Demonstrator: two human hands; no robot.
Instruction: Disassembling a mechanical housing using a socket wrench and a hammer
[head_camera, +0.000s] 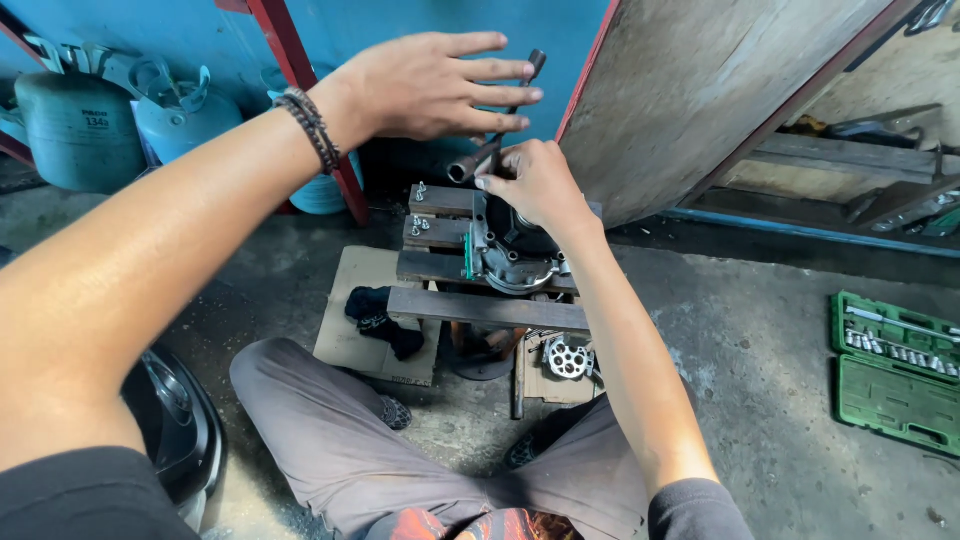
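Wrench (497, 140) under open left hand (432, 88), right hand (537, 183) gripping it

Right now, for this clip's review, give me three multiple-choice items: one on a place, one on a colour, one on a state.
1. Where does the socket set case lie?
A. on the floor at the right
B. on the wooden stand
C. on the person's lap

2. What colour is that case?
A. red
B. green
C. yellow

3. How is the left hand?
A. clenched
B. open, fingers stretched over the T-handle wrench
C. flat on the floor

Answers: 1 A, it sits on concrete; 2 B, its shell is green; 3 B, the fingers are spread, while the right hand rests on the metal housing.
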